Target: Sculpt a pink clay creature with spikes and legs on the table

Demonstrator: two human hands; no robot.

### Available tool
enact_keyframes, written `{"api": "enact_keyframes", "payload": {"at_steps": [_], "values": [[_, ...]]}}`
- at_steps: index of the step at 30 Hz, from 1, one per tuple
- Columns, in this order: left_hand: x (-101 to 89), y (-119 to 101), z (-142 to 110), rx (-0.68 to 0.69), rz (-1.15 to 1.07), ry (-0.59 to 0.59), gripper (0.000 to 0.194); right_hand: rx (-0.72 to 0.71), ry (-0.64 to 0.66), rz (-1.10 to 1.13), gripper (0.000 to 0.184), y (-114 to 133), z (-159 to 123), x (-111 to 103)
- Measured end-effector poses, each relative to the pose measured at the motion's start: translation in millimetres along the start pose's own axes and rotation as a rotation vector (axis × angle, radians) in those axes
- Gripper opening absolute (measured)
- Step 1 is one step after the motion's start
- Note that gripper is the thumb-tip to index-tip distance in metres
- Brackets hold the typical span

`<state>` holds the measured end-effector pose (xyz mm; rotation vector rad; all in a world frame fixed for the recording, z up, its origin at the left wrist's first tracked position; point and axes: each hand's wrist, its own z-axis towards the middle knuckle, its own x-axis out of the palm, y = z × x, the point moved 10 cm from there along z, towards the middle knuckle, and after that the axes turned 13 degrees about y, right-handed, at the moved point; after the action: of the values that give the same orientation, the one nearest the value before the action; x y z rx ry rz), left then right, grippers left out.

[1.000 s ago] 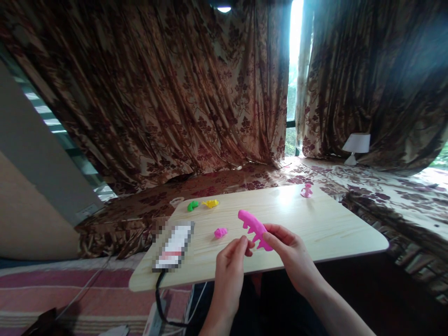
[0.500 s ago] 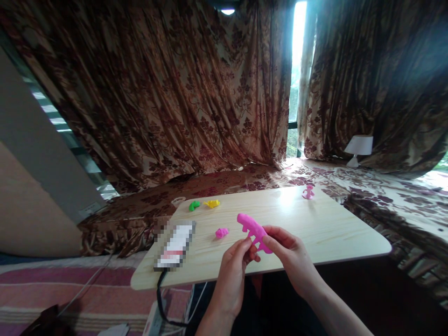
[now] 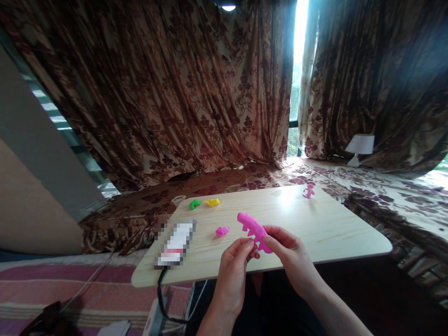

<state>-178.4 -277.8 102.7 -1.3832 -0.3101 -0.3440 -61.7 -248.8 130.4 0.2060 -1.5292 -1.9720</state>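
Observation:
In my right hand [image 3: 294, 254] is a long, slightly curved pink toy piece [image 3: 252, 227] with a row of short stubs along its lower edge; it looks like plastic or clay. The thumb lies on its near end and the fingers go behind it. My left hand [image 3: 235, 268] is closed, thumb and fingertips pinched at the stubs near the piece's middle. Both hands are over the table's near edge. A small lumpy pink figure [image 3: 222, 231] lies on the tabletop [image 3: 336, 233], left of the held piece.
Toward the back left are a green figure [image 3: 194, 204] and a yellow figure [image 3: 212, 202]. A pink figure [image 3: 309, 191] stands at the far right. On the left lies a blurred-out flat device [image 3: 176, 243] with a black cable [image 3: 160, 294]. A white lamp [image 3: 360, 145] stands beyond the table.
My left fingertips have shifted slightly along the stubs, and the thumb sits a little further right. The right hand keeps its hold on the pink piece, which has barely moved.

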Motion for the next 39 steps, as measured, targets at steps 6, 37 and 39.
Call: {"api": "enact_keyframes", "payload": {"at_steps": [6,37,39], "values": [[-10.7,-6,-4,0.039,0.149,-0.065,0.029,0.008,-0.024,0.016,0.017,-2,-1,-6],[-14.9,-26,-8,0.130,0.151,-0.234,0.026,0.049,-0.003,-0.012,0.020,-8,-3,-4],[-15.3,-27,-7,0.148,0.173,-0.224,0.025,0.048,-0.002,-0.010,0.020,-7,-3,-4]]}}
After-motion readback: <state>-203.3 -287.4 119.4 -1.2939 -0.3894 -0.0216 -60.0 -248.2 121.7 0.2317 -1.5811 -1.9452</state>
